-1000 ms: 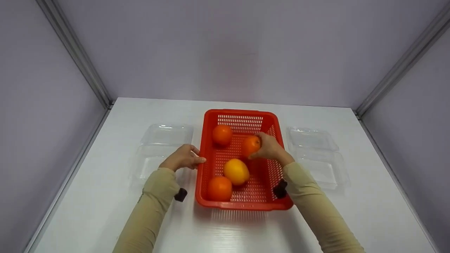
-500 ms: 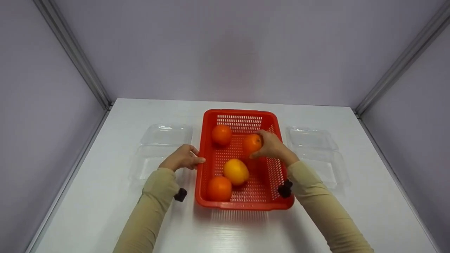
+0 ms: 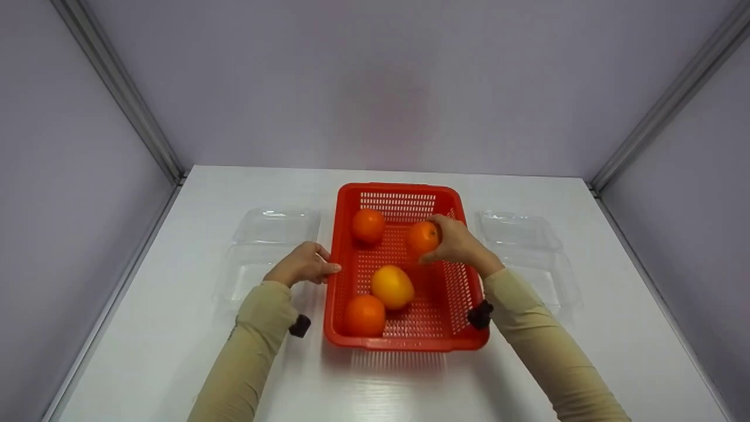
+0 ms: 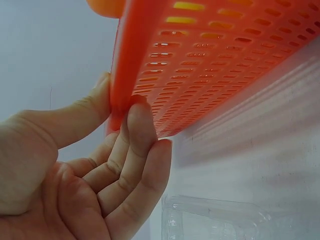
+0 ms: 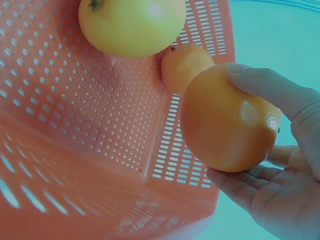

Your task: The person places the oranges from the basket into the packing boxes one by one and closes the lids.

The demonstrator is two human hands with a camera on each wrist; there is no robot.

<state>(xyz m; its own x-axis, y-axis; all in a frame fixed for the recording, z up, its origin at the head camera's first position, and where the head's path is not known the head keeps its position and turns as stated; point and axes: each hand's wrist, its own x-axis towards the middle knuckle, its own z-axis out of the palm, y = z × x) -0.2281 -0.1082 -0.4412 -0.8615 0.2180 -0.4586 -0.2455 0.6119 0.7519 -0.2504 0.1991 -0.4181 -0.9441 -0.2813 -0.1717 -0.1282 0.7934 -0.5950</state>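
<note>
A red perforated plastic basket stands on the white table. My left hand pinches its left rim, thumb over the inner side and fingers against the outside, as the left wrist view shows on the basket wall. Inside the basket's right half, my right hand grips an orange between thumb and fingers; the right wrist view has this orange raised off the basket floor. Another orange sits at the back left, and one more orange lies front left, beside a yellower orange-like fruit.
A clear hinged plastic box lies opened on the table left of the basket. A similar clear box lies opened to the right, partly behind the right forearm. Pale walls enclose the table at the back and sides.
My right hand, with the orange in its grip, has shifted slightly right and up in the head view. The left hand keeps its place on the rim.
</note>
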